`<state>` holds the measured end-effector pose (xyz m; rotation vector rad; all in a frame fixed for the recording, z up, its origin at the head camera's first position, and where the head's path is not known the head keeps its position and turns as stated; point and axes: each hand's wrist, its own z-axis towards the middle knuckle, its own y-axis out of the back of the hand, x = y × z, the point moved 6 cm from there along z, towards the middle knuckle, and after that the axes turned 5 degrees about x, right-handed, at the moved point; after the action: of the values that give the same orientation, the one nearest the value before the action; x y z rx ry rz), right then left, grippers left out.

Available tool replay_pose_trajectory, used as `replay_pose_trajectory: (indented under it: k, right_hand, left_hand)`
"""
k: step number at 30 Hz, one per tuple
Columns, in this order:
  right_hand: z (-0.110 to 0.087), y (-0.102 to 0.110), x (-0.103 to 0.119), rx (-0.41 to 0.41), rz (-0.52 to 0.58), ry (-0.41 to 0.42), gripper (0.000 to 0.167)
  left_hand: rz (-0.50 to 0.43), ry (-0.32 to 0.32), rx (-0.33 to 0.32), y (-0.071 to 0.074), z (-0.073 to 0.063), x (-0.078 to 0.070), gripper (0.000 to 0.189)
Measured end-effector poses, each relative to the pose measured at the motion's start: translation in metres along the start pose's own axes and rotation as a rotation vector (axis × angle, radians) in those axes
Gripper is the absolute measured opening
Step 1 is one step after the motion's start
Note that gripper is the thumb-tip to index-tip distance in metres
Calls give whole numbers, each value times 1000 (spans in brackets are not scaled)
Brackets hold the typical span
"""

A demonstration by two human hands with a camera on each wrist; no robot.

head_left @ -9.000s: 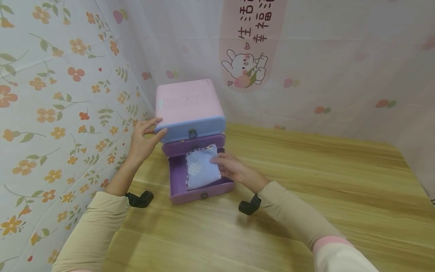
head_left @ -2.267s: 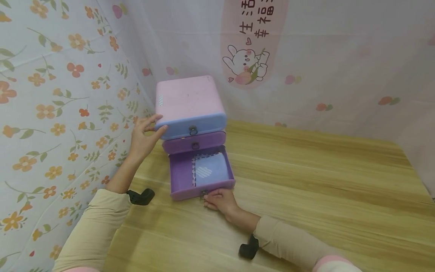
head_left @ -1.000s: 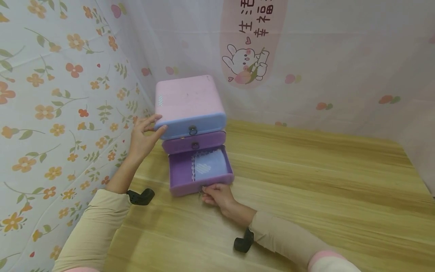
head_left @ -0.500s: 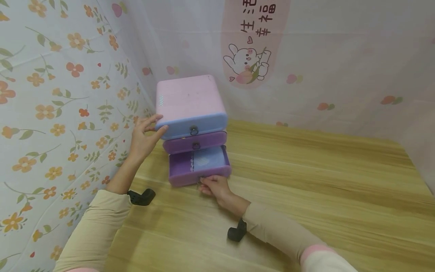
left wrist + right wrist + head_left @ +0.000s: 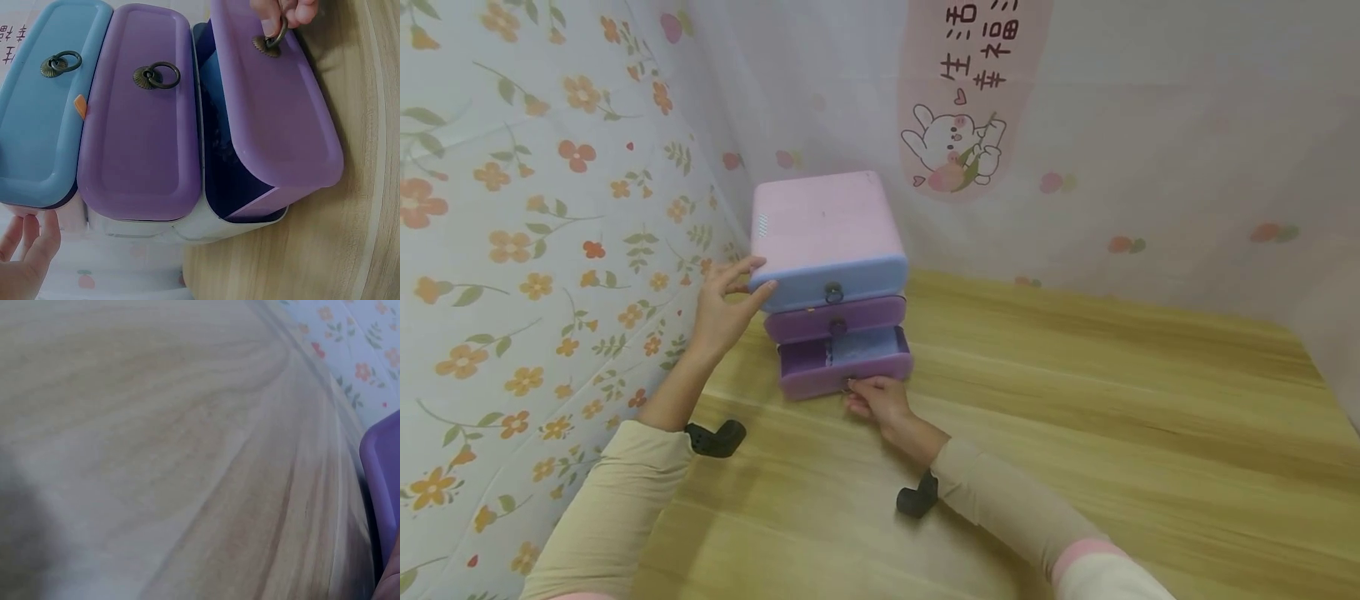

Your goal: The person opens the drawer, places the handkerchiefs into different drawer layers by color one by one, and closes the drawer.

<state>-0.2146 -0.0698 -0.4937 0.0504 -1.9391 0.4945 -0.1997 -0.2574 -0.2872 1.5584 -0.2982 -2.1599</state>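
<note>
A small drawer cabinet (image 5: 827, 221) with a pink top stands at the left of the table. Its top drawer has a blue front (image 5: 868, 279), and a purple drawer (image 5: 790, 323) sits beneath it. The bottom purple drawer (image 5: 812, 383) is partly pulled out, with a folded light blue cloth (image 5: 868, 343) inside. My right hand (image 5: 883, 407) pinches that drawer's ring handle (image 5: 282, 31), as seen in the left wrist view. At the cabinet's upper left front corner my left hand (image 5: 724, 312) rests, its extended fingers and thumb touching the side and front edge.
The wooden table (image 5: 1075, 400) stretches to the right and front. A flowered curtain (image 5: 550, 292) hangs close on the left, and a pale printed curtain (image 5: 1112, 150) hangs behind. Each wrist carries a black camera mount (image 5: 917, 497).
Earlier my right hand held the cloth in the drawer. It then took the ring handle and has pushed the bottom drawer inward. My left hand stays at the cabinet's corner.
</note>
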Motion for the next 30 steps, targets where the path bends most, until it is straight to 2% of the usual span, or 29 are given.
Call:
replay_pose_trajectory:
  k: [11, 30]
  right_hand:
    - [14, 1, 2, -40, 19, 19, 14]
    - [36, -1, 8, -78, 51, 16, 9]
  left_hand:
    - [16, 32, 14, -1, 0, 2, 37]
    - [20, 26, 8, -1, 0, 2, 36]
